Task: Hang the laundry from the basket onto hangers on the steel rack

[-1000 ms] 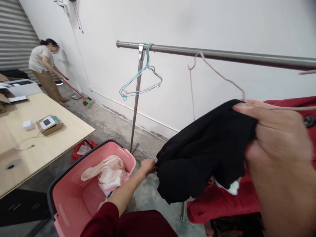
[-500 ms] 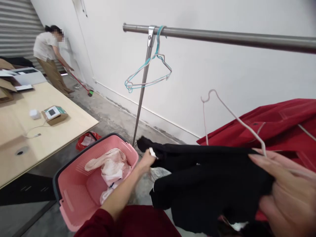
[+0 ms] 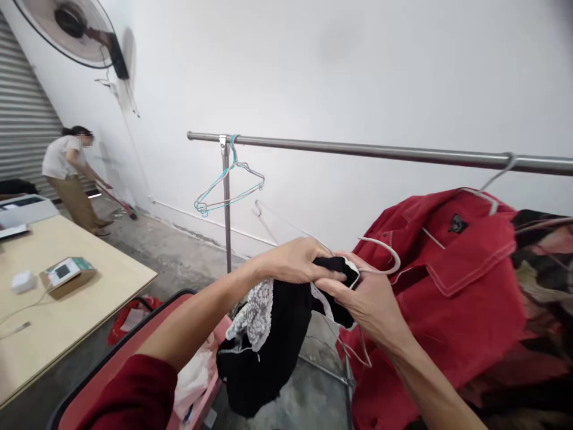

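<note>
My left hand is closed on the bunched edge of a black garment with white lace trim. Right beside it, my right hand grips the same garment near its white-edged opening, along with a pale wire clothes hanger. The hanger's curved hook sticks out past my right hand, and part of its frame runs behind both hands. The garment's lower part hangs loose below my left hand. Its full shape is hidden by the folds.
A metal clothes rail crosses ahead, with blue and white hangers at its left and a red jacket at the right. Below left stands a pink laundry basket. Beyond the table, a person sweeps with a broom.
My left hand has come up from the basket side to meet my right hand. The black garment, previously stretched sideways, is now gathered between them. The view has tilted up and turned.
</note>
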A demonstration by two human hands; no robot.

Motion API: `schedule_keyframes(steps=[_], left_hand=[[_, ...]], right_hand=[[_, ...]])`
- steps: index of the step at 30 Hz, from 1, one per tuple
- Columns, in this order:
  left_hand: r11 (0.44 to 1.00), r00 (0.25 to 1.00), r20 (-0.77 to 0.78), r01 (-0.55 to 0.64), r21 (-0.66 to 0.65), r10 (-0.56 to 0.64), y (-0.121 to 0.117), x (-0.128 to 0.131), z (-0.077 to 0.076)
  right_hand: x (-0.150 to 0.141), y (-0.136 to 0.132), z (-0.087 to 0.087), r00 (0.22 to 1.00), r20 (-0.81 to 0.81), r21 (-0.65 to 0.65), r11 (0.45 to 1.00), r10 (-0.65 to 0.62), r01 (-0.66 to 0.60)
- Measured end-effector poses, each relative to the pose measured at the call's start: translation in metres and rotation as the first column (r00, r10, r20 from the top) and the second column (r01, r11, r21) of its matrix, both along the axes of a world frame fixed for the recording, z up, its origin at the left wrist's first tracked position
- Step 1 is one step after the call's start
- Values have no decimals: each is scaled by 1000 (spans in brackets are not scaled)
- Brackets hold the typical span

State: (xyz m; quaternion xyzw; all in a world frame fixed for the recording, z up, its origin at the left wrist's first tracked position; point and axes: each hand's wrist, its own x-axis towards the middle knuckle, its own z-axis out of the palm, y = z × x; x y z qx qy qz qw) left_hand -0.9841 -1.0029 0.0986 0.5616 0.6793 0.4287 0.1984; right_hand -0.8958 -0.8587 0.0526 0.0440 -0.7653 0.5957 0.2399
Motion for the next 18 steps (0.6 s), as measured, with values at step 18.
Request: schedule_keyframes(steps=[18], left_hand=[[837, 742, -406, -531, 130, 534, -38, -67, -39]], right_hand=[[6, 39, 34, 956, 1, -532, 809, -294, 250]])
